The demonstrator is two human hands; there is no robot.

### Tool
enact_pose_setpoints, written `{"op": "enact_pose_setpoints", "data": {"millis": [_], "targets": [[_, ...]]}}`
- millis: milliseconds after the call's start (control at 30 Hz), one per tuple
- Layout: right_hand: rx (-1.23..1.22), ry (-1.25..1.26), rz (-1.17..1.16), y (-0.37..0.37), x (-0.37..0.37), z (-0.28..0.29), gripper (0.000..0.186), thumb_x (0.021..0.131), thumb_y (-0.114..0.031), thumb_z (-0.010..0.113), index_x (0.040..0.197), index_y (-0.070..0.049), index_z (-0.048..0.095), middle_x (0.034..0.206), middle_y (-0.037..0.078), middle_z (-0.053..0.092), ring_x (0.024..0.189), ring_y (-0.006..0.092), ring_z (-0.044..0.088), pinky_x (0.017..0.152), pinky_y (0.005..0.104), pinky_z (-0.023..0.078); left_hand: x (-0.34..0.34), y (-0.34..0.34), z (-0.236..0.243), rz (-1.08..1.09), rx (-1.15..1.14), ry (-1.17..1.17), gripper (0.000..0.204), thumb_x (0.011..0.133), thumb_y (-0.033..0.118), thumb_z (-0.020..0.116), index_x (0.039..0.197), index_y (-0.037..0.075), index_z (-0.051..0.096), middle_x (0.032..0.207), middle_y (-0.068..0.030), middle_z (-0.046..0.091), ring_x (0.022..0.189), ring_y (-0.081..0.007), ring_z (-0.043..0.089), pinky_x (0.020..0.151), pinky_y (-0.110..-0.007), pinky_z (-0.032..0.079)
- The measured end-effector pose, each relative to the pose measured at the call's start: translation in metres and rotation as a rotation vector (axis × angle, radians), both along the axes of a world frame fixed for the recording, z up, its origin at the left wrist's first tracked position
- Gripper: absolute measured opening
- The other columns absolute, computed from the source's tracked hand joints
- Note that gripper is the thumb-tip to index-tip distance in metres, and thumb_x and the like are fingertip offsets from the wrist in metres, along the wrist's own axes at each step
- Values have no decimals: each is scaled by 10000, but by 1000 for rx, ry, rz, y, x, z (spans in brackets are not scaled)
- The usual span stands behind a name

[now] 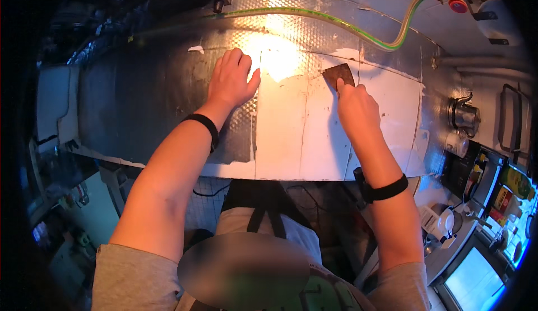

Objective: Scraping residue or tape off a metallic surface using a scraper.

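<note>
My right hand (pixel 358 108) gripped flat-bladed scraper (pixel 338 75), rusty-brown blade over white tiled worktop (pixel 280 148). My left hand (pixel 231 80), loosely spread, lay at edge of silvery embossed foil (pixel 140 98).

Brown scraper (pixel 339 74), green-striped hose (pixel 291 10)
</note>
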State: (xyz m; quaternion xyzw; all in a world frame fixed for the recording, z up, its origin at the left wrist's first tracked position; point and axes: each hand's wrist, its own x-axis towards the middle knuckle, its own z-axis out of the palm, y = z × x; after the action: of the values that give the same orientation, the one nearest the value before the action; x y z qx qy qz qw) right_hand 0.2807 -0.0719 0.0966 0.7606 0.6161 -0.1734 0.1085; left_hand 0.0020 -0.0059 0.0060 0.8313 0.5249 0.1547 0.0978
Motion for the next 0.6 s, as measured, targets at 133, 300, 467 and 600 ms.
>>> {"op": "enact_pose_setpoints", "data": {"millis": [133,300,467,600], "targets": [[-25,11,28,4,-3,8,466,1142,-283,376,1089,26,719,1078,298,689,932,447,737,862,523,591,-3,2,-2,27,-2,-5,249,921,291,679,926,54,604,1039,-133,564,1059,-331,552,938,-465,471],[18,-1,19,0,-2,-2,458,1137,-275,387,1087,30,725,1046,299,691,920,443,740,839,515,599,-1,0,-4,-4,30,-12,248,920,291,683,924,57,600,1034,-131,562,1053,-331,550,931,-465,468],[35,1,9,-2,-3,1,477,1137,-268,391,1047,54,731,1011,293,698,908,439,745,827,504,607,-2,3,-1,0,31,-4,248,914,289,687,929,58,598,1032,-132,560,1050,-332,549,931,-466,467],[46,-8,18,9,-4,-4,479,1139,-272,386,1053,53,726,1021,291,701,925,439,745,835,502,606,-2,3,-5,-10,52,-15,247,913,287,688,931,58,598,1032,-134,559,1046,-334,549,931,-464,467]]}}
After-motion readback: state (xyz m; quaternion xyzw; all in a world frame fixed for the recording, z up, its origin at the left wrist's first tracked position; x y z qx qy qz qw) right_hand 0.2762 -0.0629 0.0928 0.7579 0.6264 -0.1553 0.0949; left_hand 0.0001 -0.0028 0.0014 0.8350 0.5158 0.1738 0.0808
